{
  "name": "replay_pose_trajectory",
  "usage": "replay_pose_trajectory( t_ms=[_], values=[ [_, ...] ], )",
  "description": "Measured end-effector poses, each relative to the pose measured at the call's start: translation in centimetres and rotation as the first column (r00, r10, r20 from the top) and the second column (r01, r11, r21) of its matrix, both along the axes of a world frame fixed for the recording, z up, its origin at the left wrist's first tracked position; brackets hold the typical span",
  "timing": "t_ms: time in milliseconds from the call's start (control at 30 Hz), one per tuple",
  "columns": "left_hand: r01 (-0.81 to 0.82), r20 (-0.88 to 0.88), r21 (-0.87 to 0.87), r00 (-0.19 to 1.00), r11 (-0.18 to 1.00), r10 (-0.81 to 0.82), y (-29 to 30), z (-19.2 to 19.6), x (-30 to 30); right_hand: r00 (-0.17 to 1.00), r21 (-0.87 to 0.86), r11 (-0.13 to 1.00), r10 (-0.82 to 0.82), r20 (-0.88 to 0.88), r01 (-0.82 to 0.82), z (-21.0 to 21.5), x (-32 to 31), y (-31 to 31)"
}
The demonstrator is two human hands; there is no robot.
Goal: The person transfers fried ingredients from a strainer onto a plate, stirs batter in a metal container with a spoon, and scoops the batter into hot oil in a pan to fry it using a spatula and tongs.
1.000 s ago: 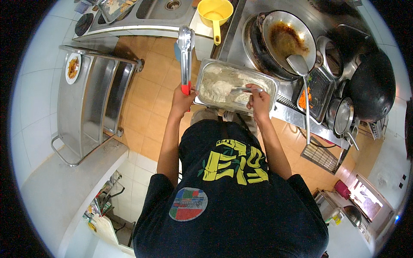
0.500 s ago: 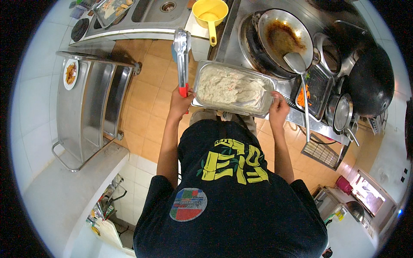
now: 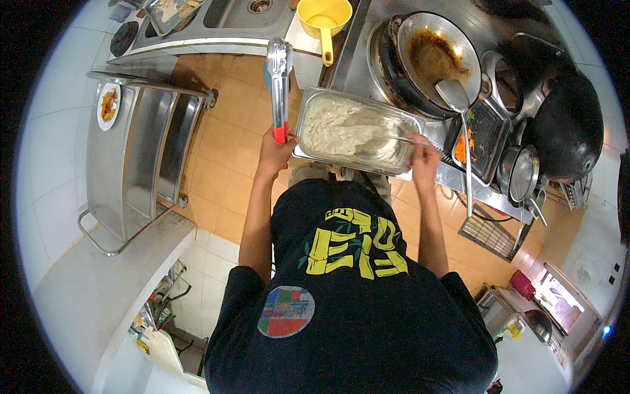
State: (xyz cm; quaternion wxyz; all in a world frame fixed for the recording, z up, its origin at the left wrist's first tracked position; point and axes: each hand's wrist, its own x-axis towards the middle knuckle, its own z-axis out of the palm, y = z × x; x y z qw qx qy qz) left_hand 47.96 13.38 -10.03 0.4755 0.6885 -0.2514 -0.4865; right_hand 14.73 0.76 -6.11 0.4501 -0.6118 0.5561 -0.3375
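A rectangular metal pan (image 3: 351, 164) of thick, pale batter (image 3: 341, 125) is in front of my body, by the stove's front edge. My left hand (image 3: 274, 155) is closed around red-handled metal tongs (image 3: 279, 79), which point away from me, and it also touches the pan's left end. Over the pan's right end, my right hand (image 3: 425, 159) grips the handle of a metal spoon (image 3: 403, 139). The spoon's head is sunk in the batter and hidden.
On the stove, a wok (image 3: 438, 56) holds brown oil, with a ladle-like turner (image 3: 453, 96) across its rim. A tray (image 3: 489, 154) with orange shreds lies right of it. A yellow dipper (image 3: 323, 16) stands far ahead. A steel cart (image 3: 111, 171) carries a plate (image 3: 108, 106) at left.
My right hand has raised the spoon's handle from the pan's right rim and drawn it through the batter, leaving the surface smoother. My left hand stays in place with the tongs.
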Motion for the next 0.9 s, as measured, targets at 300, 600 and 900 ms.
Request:
replay_pose_trajectory(
  t_ms=[300,600,900],
  values=[
    [-0.037,-0.044,0.012,0.998,0.999,0.038,-0.4,0.7,-0.3,0.983,-0.004,0.994,0.105,-0.152,-0.107,-3.0,5.4,4.0],
    [-0.039,-0.033,0.011,0.999,0.999,0.039,-0.4,0.3,-0.1,0.953,0.37,0.928,-0.072,0.294,-0.044,0.1,6.8,0.6],
    [0.013,-0.015,0.084,1.0,0.996,-0.012,-0.8,0.1,0.3,0.894,-0.171,0.879,0.425,-0.143,-0.446,3.2,4.8,1.3]
  ],
)
